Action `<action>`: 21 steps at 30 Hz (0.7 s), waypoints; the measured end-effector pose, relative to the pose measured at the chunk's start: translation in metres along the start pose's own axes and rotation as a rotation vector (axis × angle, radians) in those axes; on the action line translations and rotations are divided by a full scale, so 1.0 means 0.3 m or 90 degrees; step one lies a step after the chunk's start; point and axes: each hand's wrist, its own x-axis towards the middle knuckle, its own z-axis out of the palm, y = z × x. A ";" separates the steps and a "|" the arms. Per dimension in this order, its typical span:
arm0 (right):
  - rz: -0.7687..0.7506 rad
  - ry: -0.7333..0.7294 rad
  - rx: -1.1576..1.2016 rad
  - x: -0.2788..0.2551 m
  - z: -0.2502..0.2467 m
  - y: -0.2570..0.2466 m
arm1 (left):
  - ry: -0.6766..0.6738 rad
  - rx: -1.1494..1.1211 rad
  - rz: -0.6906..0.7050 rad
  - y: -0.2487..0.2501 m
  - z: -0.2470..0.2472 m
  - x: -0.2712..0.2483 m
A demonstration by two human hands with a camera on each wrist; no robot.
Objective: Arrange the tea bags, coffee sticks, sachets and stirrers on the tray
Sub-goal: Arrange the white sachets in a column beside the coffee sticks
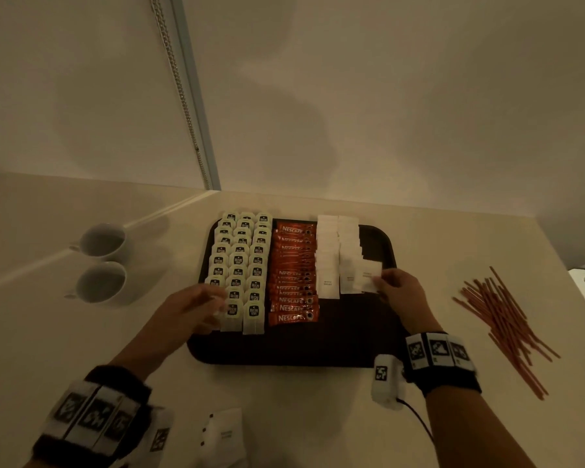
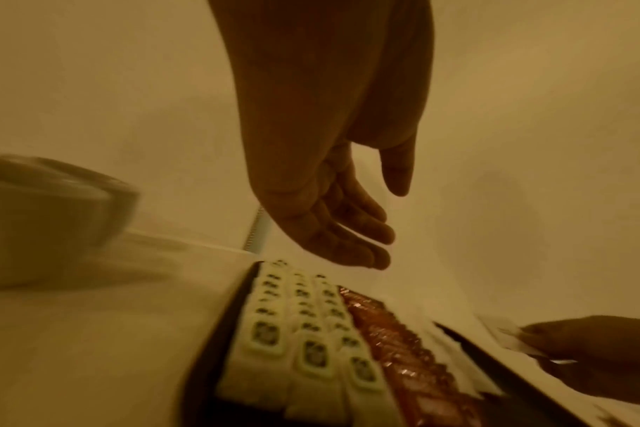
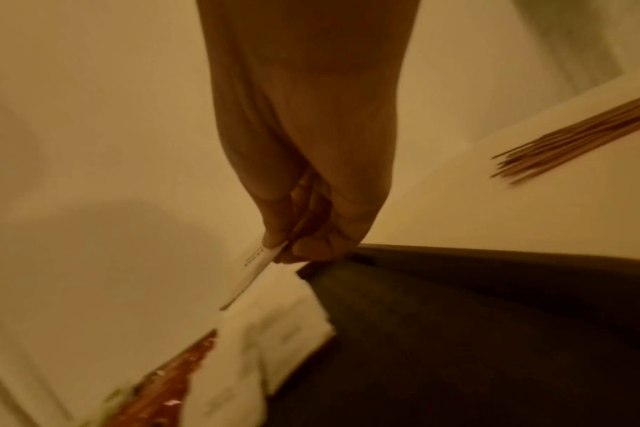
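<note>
A dark tray (image 1: 335, 346) holds three columns of tea bags (image 1: 238, 261), a column of orange coffee sticks (image 1: 293, 275) and two columns of white sachets (image 1: 338, 251). My right hand (image 1: 399, 292) pinches one white sachet (image 1: 368, 275) over the near end of the right sachet column; the right wrist view shows the sachet (image 3: 254, 271) held edge-on between thumb and fingers. My left hand (image 1: 190, 305) hovers open over the tea bags' left near corner, fingers relaxed (image 2: 351, 228), holding nothing. Brown stirrers (image 1: 504, 319) lie loose on the counter to the right of the tray.
Two white cups (image 1: 102, 261) stand left of the tray. A small pile of white sachets (image 1: 223, 434) lies on the counter near the front edge. The wall runs right behind the tray. The tray's near and right parts are bare.
</note>
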 end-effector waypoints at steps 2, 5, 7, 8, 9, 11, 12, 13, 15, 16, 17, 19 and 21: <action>0.029 -0.032 -0.033 0.009 0.000 0.045 | 0.032 -0.007 -0.039 -0.056 -0.044 -0.048; 0.036 -0.073 -0.037 0.017 0.028 0.073 | 0.068 -0.013 -0.081 -0.129 -0.095 -0.114; 0.028 -0.073 -0.060 0.027 0.050 0.076 | 0.090 -0.021 -0.113 -0.178 -0.123 -0.145; 0.026 -0.071 -0.075 0.035 0.060 0.078 | 0.101 -0.023 -0.130 -0.202 -0.134 -0.156; 0.023 -0.068 -0.090 0.045 0.069 0.082 | 0.109 -0.025 -0.146 -0.221 -0.143 -0.166; 0.020 -0.054 -0.119 0.059 0.084 0.087 | 0.121 -0.032 -0.176 -0.253 -0.160 -0.188; 0.019 -0.041 -0.130 0.064 0.090 0.089 | 0.127 -0.036 -0.185 -0.267 -0.169 -0.198; 0.018 -0.024 -0.139 0.068 0.095 0.091 | 0.130 -0.039 -0.190 -0.278 -0.177 -0.209; 0.012 0.011 -0.155 0.069 0.106 0.089 | 0.139 -0.042 -0.197 -0.298 -0.193 -0.229; 0.009 0.025 -0.161 0.069 0.113 0.088 | 0.144 -0.044 -0.200 -0.306 -0.199 -0.237; 0.006 0.038 -0.164 0.070 0.119 0.089 | 0.148 -0.046 -0.205 -0.315 -0.206 -0.244; -0.001 0.060 -0.164 0.072 0.128 0.093 | 0.155 -0.046 -0.217 -0.331 -0.217 -0.256; -0.013 0.088 -0.152 0.065 0.135 0.085 | 0.166 -0.047 -0.220 -0.339 -0.228 -0.276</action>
